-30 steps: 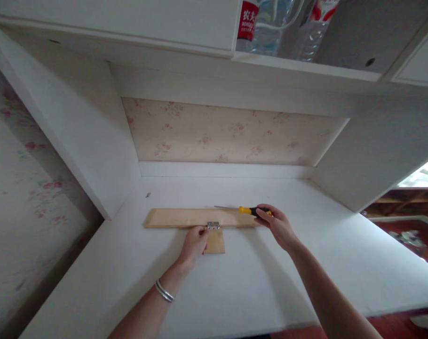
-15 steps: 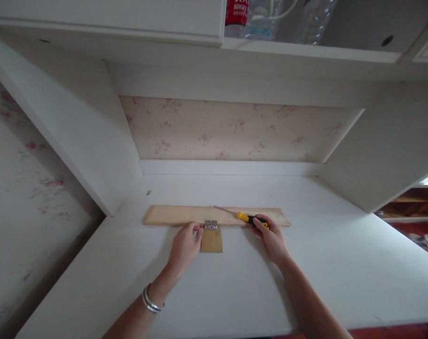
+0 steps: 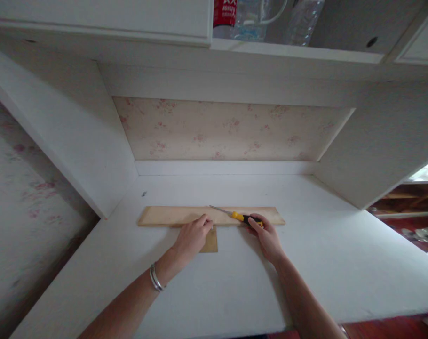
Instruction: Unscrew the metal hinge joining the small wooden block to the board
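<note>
My right hand [image 3: 265, 235] is wrapped around the black and yellow handle of a screwdriver [image 3: 238, 216]. Its metal shaft points left over a long, pale wooden board [image 3: 171, 215] lying flat on the white surface. My left hand [image 3: 194, 233] is closed in a pinch at the board's near edge, covering the spot where a metal hinge lay. Whatever sits between those fingertips is too small and too covered to name. Below the fingers, a small square wooden piece [image 3: 210, 241] shows partly, set against the board's near edge.
White side panels [image 3: 69, 122] flank the white surface [image 3: 242, 292]. Overhead, an open shelf [image 3: 298, 51] holds clear plastic bottles [image 3: 302, 21] and one with a red label [image 3: 224, 12]. A tiny dark bit [image 3: 144, 193] lies behind the board on the left.
My left hand has moved right and slightly up from beside the hinge to over it, hiding it. The right hand keeps the screwdriver in nearly the same pose. The view has shifted a little.
</note>
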Demonstrator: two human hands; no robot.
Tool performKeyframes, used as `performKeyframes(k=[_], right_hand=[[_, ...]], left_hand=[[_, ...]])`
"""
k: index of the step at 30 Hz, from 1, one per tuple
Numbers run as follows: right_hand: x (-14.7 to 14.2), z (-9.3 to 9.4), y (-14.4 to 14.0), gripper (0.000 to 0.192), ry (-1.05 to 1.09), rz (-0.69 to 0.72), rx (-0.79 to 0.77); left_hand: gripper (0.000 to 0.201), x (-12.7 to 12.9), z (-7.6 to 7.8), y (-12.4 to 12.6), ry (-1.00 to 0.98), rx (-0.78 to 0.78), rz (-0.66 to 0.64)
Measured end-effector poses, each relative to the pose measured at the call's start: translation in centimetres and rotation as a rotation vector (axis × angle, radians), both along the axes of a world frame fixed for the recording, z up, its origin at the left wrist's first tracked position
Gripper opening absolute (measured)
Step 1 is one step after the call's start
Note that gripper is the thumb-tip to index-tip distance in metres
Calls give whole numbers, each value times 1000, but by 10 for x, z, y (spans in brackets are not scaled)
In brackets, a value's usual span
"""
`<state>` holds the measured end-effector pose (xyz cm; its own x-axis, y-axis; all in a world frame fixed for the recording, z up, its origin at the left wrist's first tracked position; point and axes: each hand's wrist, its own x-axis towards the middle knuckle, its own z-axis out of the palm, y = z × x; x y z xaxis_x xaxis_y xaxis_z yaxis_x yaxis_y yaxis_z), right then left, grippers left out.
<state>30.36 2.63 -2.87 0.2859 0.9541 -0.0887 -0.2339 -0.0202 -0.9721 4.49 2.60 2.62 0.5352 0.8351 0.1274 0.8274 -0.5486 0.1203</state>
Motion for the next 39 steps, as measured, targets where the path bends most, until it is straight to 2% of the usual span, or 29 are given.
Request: performKeyframes(k=[6, 14, 20, 23, 25, 28, 31, 34, 39], right_hand=[[1, -1, 0, 36, -17, 11, 10], [2, 1, -1, 39, -32, 14, 12], [2, 1, 0, 41, -28, 7, 0], [3, 1, 0, 41, -27, 4, -2], [3, 2, 0, 41, -20, 6, 0], [3, 2, -1, 40, -17, 14, 0], [3, 3, -1, 39, -27, 23, 0], [3, 3, -1, 40, -31, 21, -8], [1, 5, -1, 41, -38, -3, -25]], left_hand=[[40, 2, 6, 2, 42, -26, -36], [31, 9, 10, 9, 98, 3, -49], [34, 16, 4, 5, 3, 45, 98], [31, 15, 2, 4, -129, 33, 188], [28, 9, 2, 6, -258, 45, 204], [26, -9, 5, 13, -445, 96, 183], [25, -41, 8, 30, -516, 154, 226], [23, -87, 7, 52, -488, 195, 339], [26, -167, -2, 80, -283, 202, 569]])
